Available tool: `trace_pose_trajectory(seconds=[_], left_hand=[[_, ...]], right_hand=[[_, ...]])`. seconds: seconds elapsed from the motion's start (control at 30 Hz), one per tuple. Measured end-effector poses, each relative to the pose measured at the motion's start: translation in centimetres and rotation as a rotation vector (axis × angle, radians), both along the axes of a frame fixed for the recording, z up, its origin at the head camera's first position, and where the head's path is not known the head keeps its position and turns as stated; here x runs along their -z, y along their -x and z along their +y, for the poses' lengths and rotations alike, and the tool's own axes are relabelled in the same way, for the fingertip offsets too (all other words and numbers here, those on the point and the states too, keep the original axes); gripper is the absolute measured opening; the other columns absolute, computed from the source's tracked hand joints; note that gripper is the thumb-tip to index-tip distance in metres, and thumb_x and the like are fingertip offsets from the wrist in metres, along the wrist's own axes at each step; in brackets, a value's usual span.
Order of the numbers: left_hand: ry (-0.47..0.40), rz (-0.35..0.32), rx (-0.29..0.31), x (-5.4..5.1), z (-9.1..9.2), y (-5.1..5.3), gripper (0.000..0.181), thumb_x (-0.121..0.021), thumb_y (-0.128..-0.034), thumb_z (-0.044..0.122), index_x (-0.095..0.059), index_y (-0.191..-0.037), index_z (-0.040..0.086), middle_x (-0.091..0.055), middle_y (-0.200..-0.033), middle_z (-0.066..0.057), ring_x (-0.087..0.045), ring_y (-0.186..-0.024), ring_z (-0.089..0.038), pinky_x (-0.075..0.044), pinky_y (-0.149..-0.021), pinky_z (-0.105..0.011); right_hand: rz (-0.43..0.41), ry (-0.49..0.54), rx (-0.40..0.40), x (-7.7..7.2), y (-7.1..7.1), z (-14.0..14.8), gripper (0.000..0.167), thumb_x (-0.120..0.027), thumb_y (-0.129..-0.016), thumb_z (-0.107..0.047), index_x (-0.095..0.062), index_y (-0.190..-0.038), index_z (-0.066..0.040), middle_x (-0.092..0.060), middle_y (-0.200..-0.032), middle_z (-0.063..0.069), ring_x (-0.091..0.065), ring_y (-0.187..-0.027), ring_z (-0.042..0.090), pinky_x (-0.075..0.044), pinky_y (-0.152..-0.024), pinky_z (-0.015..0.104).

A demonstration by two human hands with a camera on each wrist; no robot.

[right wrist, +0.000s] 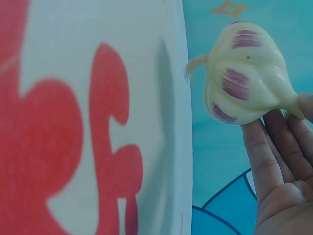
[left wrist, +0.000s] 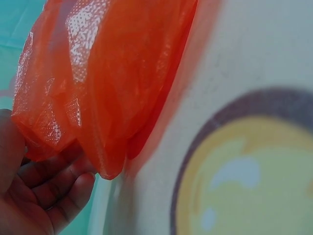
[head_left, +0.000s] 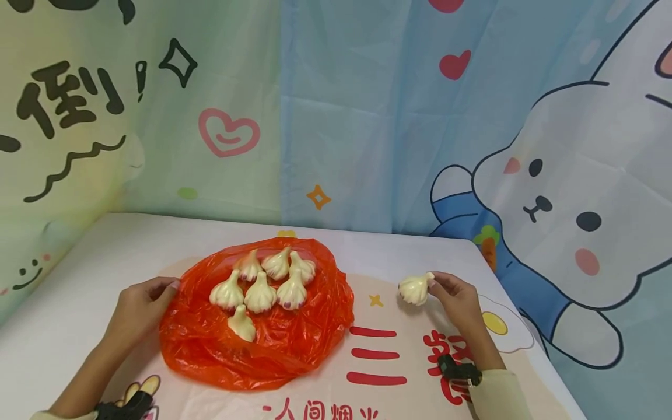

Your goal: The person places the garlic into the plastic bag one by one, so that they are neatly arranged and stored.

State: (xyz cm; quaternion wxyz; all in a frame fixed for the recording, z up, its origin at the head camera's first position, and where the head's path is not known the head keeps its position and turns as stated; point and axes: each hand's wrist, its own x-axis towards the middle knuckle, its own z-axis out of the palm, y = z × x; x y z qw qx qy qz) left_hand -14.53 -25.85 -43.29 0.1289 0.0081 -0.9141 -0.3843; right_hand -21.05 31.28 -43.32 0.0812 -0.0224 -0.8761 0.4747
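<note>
A red plastic bag [head_left: 210, 350] lies spread on the table, with several white garlic bulbs [head_left: 260, 293] on it. At the bag's left edge my left hand [head_left: 139, 309] pinches the plastic between thumb and fingers; the left wrist view shows the red film [left wrist: 112, 88] rising from that hand [left wrist: 49, 196]. To the right of the bag, my right hand [head_left: 455, 297] holds a single garlic bulb [head_left: 414, 290] by its stem. Up close, this garlic bulb [right wrist: 244, 73] has purple streaks and a tuft of roots, and the fingers [right wrist: 264, 156] support it from below.
The white table [head_left: 142, 239] carries a printed cloth with red strokes [head_left: 374, 353] and characters. Behind it hangs a curtain [head_left: 341, 116] with a cartoon rabbit [head_left: 567, 192] on the right. Dark straps [head_left: 459, 370] circle both wrists.
</note>
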Motion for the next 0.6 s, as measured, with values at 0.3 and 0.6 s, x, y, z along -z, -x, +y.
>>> trace_pose_trajectory(seconds=[0.3,0.6], left_hand=[[0.003,0.002,-0.004,0.2,0.1,0.1,0.037,-0.054,-0.1009,0.025,-0.065,-0.115,-0.007,-0.067,-0.105,-0.025,-0.065,-0.088,-0.035,-0.058,-0.071,-0.043],[0.006,-0.008,-0.005,0.1,0.1,0.0,0.038,-0.054,-0.101,0.025,-0.065,-0.116,-0.008,-0.067,-0.106,-0.026,-0.065,-0.089,-0.035,-0.058,-0.072,-0.044]], right_hand=[[0.071,0.011,-0.029,2.3,1.3,0.6,0.066,-0.055,-0.089,-0.063,-0.062,-0.126,-0.009,-0.064,-0.122,0.007,-0.064,-0.109,0.022,-0.049,-0.091,0.026],[0.192,-0.023,-0.079,5.4,3.8,1.9,0.056,-0.058,-0.083,-0.069,-0.066,-0.12,-0.027,-0.065,-0.115,-0.01,-0.065,-0.103,0.011,-0.052,-0.083,0.022]])
